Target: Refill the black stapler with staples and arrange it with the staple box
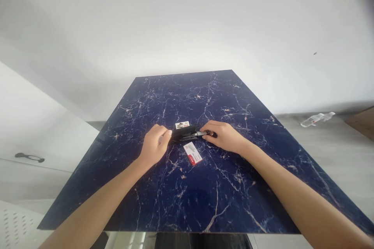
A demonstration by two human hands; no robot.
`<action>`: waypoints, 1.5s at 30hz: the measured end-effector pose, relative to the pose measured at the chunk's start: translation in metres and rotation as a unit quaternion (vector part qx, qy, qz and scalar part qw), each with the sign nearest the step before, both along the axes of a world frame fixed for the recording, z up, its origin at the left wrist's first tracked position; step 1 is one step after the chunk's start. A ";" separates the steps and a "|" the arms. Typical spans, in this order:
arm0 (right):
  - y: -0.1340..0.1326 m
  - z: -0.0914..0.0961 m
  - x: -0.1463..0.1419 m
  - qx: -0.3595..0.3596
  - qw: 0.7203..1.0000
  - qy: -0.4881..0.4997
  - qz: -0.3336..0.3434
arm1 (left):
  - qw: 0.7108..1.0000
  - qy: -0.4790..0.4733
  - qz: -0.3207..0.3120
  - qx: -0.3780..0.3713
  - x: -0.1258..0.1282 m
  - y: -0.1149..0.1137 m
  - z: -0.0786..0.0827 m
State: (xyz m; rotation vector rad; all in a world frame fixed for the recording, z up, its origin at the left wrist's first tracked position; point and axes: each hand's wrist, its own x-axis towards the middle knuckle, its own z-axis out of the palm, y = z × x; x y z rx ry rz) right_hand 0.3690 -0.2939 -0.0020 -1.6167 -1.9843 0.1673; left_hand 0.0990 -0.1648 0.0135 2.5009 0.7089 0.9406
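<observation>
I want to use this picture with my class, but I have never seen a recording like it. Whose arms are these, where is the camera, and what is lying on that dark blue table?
There is no machine here: the arms belong to one person, and the single picture comes from a camera worn on that person's head, looking forward and down. That is why both arms reach in from the bottom edge.

The left hand and the right hand meet at a small black object with a metal part, lying on the marbled blue table. Both hands touch it; what exactly it is, I cannot tell.

A white and red card lies just in front of it, and a smaller card just behind. On the floor to the right lies a clear plastic bottle.
</observation>
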 end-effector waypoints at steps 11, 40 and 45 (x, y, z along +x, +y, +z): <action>-0.003 0.009 -0.010 0.050 0.995 0.082 -0.031 | 1.000 0.012 0.000 -0.006 0.000 0.001 -0.001; 0.002 0.000 -0.001 -0.077 0.973 0.200 -0.088 | 1.000 0.019 -0.006 -0.006 0.001 0.001 0.000; 0.002 -0.001 -0.002 -0.077 0.976 0.186 -0.079 | 1.000 0.021 -0.004 -0.006 0.001 0.000 0.000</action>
